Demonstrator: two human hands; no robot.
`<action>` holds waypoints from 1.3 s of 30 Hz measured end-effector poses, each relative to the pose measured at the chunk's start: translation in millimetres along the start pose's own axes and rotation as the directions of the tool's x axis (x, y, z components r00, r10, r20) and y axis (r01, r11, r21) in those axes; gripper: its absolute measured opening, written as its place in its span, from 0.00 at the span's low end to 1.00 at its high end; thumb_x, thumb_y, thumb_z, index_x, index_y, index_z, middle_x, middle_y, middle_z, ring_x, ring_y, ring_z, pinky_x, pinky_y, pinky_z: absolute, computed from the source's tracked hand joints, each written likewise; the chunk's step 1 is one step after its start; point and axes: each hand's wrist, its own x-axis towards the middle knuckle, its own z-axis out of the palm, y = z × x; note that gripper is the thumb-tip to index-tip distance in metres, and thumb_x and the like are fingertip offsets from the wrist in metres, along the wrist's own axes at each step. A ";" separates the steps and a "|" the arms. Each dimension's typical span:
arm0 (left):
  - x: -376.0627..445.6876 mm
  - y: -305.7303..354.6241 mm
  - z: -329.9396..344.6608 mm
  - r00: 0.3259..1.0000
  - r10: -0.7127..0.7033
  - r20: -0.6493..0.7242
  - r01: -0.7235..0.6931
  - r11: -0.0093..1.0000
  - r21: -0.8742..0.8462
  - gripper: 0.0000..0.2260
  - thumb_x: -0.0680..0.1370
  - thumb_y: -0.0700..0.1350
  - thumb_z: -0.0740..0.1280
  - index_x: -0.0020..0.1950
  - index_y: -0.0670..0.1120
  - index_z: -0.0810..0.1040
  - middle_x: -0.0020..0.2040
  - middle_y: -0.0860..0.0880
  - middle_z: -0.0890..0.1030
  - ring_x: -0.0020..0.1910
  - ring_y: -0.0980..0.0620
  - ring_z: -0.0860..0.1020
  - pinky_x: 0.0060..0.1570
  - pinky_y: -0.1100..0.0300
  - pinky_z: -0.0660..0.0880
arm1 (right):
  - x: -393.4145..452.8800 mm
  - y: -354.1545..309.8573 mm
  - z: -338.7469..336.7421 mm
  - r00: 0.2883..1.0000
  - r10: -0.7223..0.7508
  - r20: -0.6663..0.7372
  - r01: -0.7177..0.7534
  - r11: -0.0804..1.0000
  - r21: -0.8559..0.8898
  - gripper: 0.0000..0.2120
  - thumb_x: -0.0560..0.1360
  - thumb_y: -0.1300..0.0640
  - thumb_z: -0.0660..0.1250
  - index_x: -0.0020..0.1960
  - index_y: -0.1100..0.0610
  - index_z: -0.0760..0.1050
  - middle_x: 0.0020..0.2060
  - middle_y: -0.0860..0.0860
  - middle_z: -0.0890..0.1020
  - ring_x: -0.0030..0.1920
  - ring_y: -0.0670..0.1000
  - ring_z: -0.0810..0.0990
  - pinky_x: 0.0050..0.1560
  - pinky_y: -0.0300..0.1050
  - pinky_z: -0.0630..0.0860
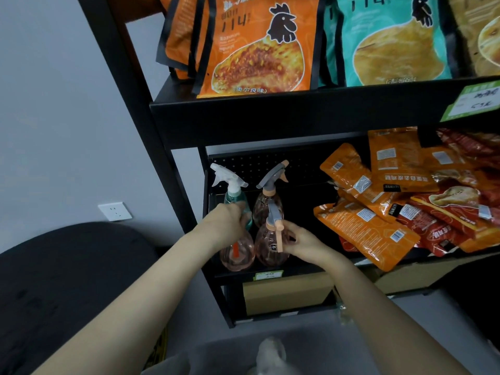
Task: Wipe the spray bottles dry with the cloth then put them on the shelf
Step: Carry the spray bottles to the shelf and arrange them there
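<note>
At the frame centre, the left hand grips the teal bottle; the right hand pinches the pink bottle on the shelf

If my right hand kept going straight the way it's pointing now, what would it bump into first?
Your right hand points left toward the front pink spray bottle, which its fingertips look already in contact with near the trigger. Pushed further, that bottle would probably meet the other front pink bottle beside it, though depth is unclear.
</note>
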 end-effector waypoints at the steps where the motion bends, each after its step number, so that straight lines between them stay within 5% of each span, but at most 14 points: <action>1: 2.0 2.2 -4.4 1.000 -0.008 -0.004 0.008 1.000 0.018 0.17 0.81 0.39 0.57 0.70 0.42 0.66 0.58 0.38 0.77 0.54 0.42 0.78 0.47 0.56 0.74 | -1.8 -0.7 -0.7 1.000 -0.003 0.013 0.003 1.000 -0.009 0.37 0.70 0.52 0.74 0.74 0.44 0.59 0.70 0.47 0.68 0.71 0.48 0.65 0.69 0.47 0.65; 5: 28.8 11.9 -26.4 0.996 -0.061 -0.069 0.078 0.954 0.288 0.31 0.75 0.30 0.61 0.75 0.47 0.59 0.71 0.39 0.63 0.68 0.40 0.68 0.60 0.51 0.72 | -10.7 3.4 -2.9 0.999 -0.033 0.026 0.033 0.999 -0.014 0.43 0.71 0.56 0.73 0.76 0.43 0.50 0.74 0.44 0.60 0.73 0.45 0.58 0.70 0.44 0.60; 15: 76.5 17.3 -54.4 0.994 -0.041 -0.103 0.095 0.800 0.593 0.13 0.78 0.41 0.63 0.61 0.39 0.74 0.61 0.43 0.76 0.61 0.43 0.75 0.54 0.54 0.72 | -16.8 11.1 14.5 0.988 -0.095 -0.122 0.084 0.992 -0.091 0.43 0.70 0.52 0.74 0.76 0.44 0.51 0.72 0.46 0.64 0.68 0.46 0.68 0.66 0.41 0.66; 22: 84.7 14.9 -50.1 0.986 -0.073 -0.152 0.132 0.895 0.426 0.12 0.78 0.44 0.63 0.59 0.39 0.75 0.55 0.42 0.77 0.55 0.41 0.77 0.45 0.54 0.72 | -8.7 10.3 21.1 0.964 -0.120 -0.236 0.092 0.988 -0.126 0.37 0.71 0.55 0.73 0.74 0.48 0.58 0.71 0.48 0.66 0.69 0.50 0.67 0.65 0.43 0.66; 28: 78.2 15.4 -51.7 0.979 -0.142 -0.147 0.184 0.928 0.325 0.11 0.75 0.33 0.60 0.56 0.35 0.76 0.53 0.39 0.78 0.56 0.39 0.77 0.49 0.53 0.75 | -7.0 9.5 16.5 0.977 -0.105 -0.185 0.090 0.992 -0.090 0.34 0.71 0.57 0.73 0.72 0.44 0.61 0.66 0.47 0.72 0.63 0.47 0.74 0.64 0.47 0.72; 39: 77.3 8.8 -52.4 0.981 -0.164 -0.107 0.184 0.960 0.211 0.09 0.75 0.32 0.58 0.48 0.36 0.77 0.43 0.40 0.80 0.52 0.40 0.80 0.51 0.53 0.77 | -9.9 5.0 15.2 0.982 -0.081 -0.170 0.068 0.994 -0.080 0.36 0.71 0.58 0.73 0.73 0.45 0.60 0.67 0.47 0.71 0.65 0.48 0.72 0.66 0.47 0.70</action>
